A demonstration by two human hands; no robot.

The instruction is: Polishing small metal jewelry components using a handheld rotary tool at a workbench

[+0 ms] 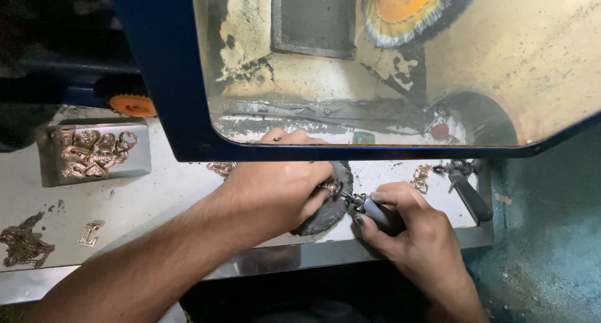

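Orange buffing wheel [407,7] (pale fringe), blue frame [169,79].

Single head-worn view, looking steeply down, close over the workbench [156,198]

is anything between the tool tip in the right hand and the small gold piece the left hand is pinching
Nothing visible: the tool in the right hand meets the gold piece directly, pinched by the left hand over the dark round pad.
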